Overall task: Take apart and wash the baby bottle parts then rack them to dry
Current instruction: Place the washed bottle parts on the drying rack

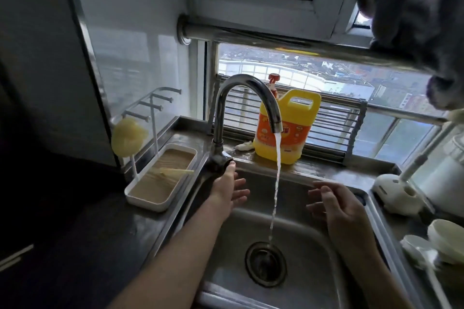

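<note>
Two bare hands, left hand point(229, 190) and right hand point(336, 206); one faucet point(241, 83); one sink point(313, 271); one yellow detergent jug point(288, 133); one drying rack point(140, 202) with four pegs point(155, 107).

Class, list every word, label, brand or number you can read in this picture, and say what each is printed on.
Orange label on the yellow detergent jug: it carries print, but it is too blurred to read and is partly hidden behind the tap.
Signs on the buildings outside the window: too small to read.
No other text shows.
</note>
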